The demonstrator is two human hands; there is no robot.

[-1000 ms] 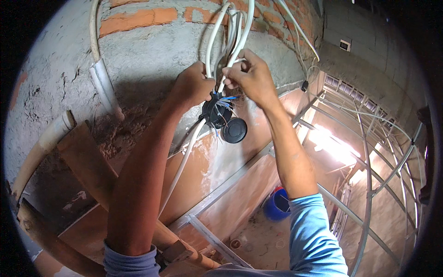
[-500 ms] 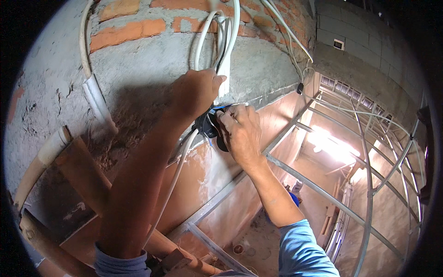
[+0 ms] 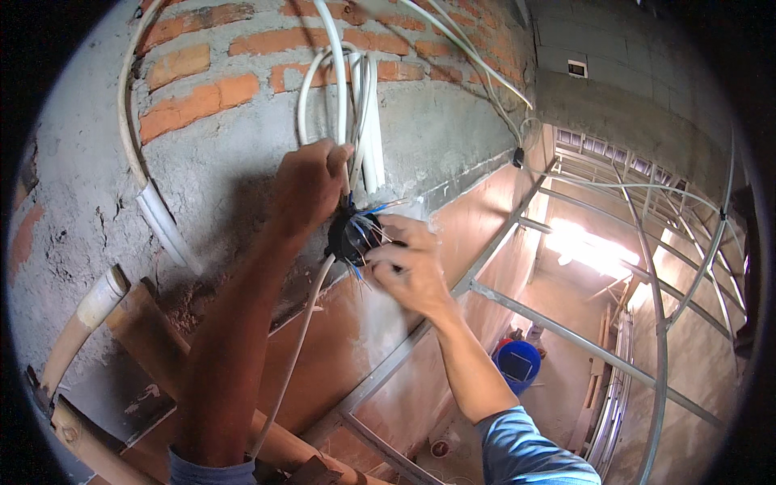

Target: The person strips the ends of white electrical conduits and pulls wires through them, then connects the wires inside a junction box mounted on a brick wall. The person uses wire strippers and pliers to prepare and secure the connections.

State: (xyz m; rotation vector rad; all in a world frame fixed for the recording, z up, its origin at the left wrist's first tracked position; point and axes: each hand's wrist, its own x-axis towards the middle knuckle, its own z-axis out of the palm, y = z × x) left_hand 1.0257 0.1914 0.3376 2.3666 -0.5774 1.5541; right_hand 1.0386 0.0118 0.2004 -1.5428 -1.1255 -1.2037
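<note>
A round black junction box hangs against the wall, with blue, white and dark wires fanning out of it, several with bare ends. Just above the box, my left hand is closed around a white cable that runs down from above. My right hand is at the box's right side, its fingers curled and slightly blurred among the wire ends. Something dark shows between those fingers, but its kind cannot be made out. Another white cable leaves the box's lower side and runs downward.
White conduit and looped cable hang on the brick and plaster wall. Bamboo poles stand at lower left. A metal frame crosses the right, above a floor far below with a blue bucket. A bright light glows beyond.
My right hand has drawn back from the front of the box, uncovering its wires. My left hand stays on the cable. The view has shifted, bringing more of the blue bucket into sight.
</note>
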